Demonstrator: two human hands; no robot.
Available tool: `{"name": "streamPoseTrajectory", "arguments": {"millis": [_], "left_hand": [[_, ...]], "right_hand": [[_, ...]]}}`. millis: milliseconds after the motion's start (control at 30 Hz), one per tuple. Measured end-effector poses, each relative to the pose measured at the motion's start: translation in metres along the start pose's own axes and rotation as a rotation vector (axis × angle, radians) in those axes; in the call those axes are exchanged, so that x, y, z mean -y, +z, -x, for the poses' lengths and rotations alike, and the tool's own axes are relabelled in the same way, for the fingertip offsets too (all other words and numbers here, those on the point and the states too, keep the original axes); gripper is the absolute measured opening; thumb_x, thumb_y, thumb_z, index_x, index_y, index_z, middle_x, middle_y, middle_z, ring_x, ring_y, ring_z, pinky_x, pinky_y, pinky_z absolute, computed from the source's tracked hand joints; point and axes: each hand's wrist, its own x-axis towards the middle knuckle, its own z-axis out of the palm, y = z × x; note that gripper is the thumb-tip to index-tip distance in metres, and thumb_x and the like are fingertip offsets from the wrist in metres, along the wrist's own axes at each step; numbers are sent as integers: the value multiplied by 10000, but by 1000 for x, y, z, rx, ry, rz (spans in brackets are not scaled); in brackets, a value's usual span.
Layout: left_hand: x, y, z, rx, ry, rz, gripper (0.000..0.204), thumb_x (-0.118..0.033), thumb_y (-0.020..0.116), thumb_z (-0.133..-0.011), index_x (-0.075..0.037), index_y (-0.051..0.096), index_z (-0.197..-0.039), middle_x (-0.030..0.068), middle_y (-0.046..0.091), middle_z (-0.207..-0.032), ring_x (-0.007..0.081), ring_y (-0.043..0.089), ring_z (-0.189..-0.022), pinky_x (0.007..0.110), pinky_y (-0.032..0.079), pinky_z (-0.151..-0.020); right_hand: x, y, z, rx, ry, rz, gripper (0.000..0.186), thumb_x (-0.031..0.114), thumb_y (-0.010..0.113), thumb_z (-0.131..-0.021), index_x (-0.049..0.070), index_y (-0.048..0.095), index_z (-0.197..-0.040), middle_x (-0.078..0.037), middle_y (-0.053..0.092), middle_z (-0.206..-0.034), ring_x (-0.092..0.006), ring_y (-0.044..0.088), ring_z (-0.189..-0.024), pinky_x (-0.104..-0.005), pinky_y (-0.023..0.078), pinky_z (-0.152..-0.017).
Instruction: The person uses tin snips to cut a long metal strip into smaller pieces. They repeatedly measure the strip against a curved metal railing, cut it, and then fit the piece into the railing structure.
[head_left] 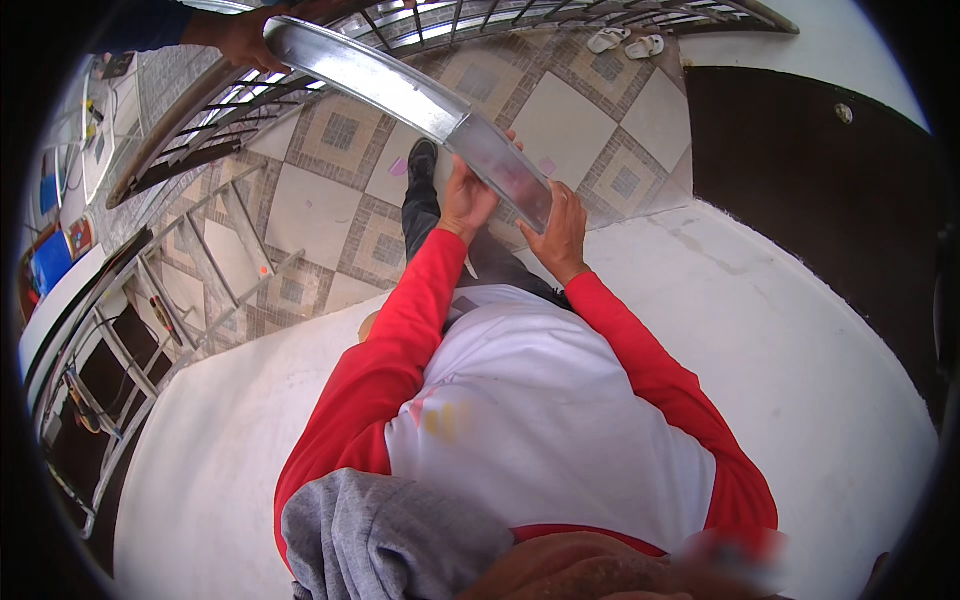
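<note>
A long, shiny metal channel (375, 85), bent at a joint, slants from the upper left down to my hands. Its near section (497, 165) looks duller and trough-like. My left hand (468, 200) is closed around that section from the left side, just below the joint. At the near end, my right hand (560, 230) grips the edge, thumb on one side and fingers on the other. Another person's hand (245, 42), in a dark sleeve, holds the far end.
A curved railing (170, 135) with dark bars runs along the upper left and top. An aluminium ladder (215, 270) stands at left with tools on it. Pale sandals (627, 43) lie on the patterned tile floor (560, 120). A dark brown door (790, 150) is at right.
</note>
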Motion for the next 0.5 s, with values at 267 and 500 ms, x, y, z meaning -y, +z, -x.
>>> {"name": "streamPoseTrajectory", "arguments": {"millis": [267, 500], "left_hand": [[5, -12, 7, -10, 40, 104, 908, -570, 714, -883, -140, 326, -1583, 202, 398, -1581, 414, 392, -1451, 564, 309, -1216], [10, -22, 12, 34, 81, 195, 888, -579, 728, -869, -162, 377, -1570, 185, 375, -1603, 413, 339, -1479, 577, 263, -1234]], "right_hand": [[-5, 9, 2, -39, -19, -4, 856, 330, 831, -712, -8, 450, -1400, -204, 503, -1382, -388, 472, -1308, -538, 350, -1084], [-8, 10, 2, -5, -58, 73, 868, 358, 829, -703, 13, 447, -1402, -195, 499, -1371, -373, 475, -1296, -537, 344, -1078]]}}
